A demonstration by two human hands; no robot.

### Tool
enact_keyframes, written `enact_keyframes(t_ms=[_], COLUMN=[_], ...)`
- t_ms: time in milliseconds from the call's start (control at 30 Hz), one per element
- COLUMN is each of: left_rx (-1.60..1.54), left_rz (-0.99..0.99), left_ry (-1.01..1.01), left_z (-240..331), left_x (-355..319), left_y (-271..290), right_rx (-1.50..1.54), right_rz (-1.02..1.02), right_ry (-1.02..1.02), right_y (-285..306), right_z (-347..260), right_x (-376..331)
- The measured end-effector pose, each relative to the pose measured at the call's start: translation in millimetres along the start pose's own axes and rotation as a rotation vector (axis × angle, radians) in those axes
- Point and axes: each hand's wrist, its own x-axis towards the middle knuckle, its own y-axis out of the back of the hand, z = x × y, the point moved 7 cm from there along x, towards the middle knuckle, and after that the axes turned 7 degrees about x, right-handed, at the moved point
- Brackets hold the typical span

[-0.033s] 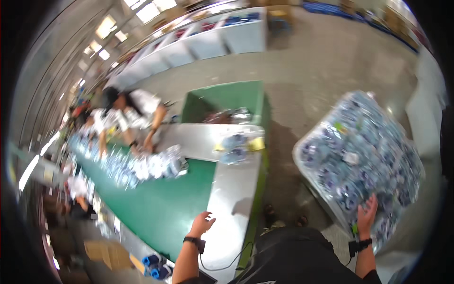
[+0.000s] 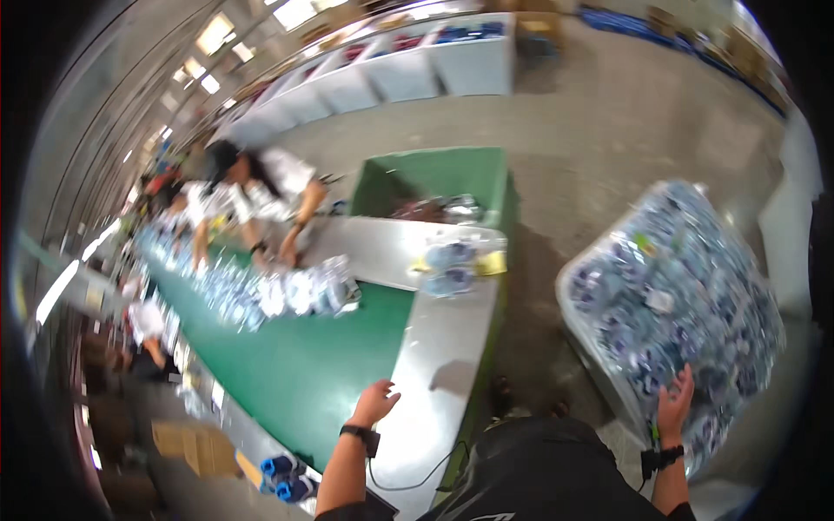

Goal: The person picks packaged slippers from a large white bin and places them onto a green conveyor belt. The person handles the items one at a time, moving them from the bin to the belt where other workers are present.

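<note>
My left hand (image 2: 376, 402) hovers over the metal edge (image 2: 434, 382) of the green conveyor belt (image 2: 304, 373), its fingers loosely apart and nothing in them. Off to the right, my right hand (image 2: 675, 404) is spread at the near side of a big white bin (image 2: 599, 369). That bin is heaped with clear-bagged items (image 2: 695, 304) in pale blue and dark purple. My right fingers are above or against the bags; whether they touch I cannot tell. A pair of light blue shoes (image 2: 450, 267) with yellow pieces beside it lies on the metal corner of the table.
A co-worker (image 2: 269, 191) in white leans over a row of clear-bagged items (image 2: 269, 291) on the belt. Behind the corner stands a green bin (image 2: 443, 174). White bins (image 2: 469, 69) line the back. Blue-and-dark shoes (image 2: 287, 478) and a cardboard box (image 2: 195, 447) are at the lower left.
The whole view has turned slightly left, so the belt, bins and co-worker sit farther right in the picture. Both my hands stay open in about the same places.
</note>
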Motion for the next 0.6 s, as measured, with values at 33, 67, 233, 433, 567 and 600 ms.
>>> enact_keyframes(t_ms=[33, 67, 233, 433, 567, 600], left_rx=[-0.014, -0.014, -0.016, -0.181, -0.169, -0.164], left_rz=[0.015, 0.027, 0.118, 0.354, 0.798, 0.817], left_ry=[0.007, 0.042, 0.142, 0.281, 0.366, 0.377], left_z=[-21, -44, -143, -220, -220, -215], left_x=[5, 11, 50, 145, 205, 216], left_y=[9, 19, 58, 97, 126, 122], right_rx=[0.025, -0.021, -0.174, -0.340, -0.438, -0.437], right_rz=[-0.059, -0.146, -0.410, -0.525, -0.556, -0.545], right_ry=[-0.011, 0.031, 0.185, 0.102, 0.079, 0.042], right_y=[-21, -40, -101, -120, -110, -106], right_z=[-8, -20, -60, -73, -72, -69], right_x=[0, 0, -9, -23, -45, -50])
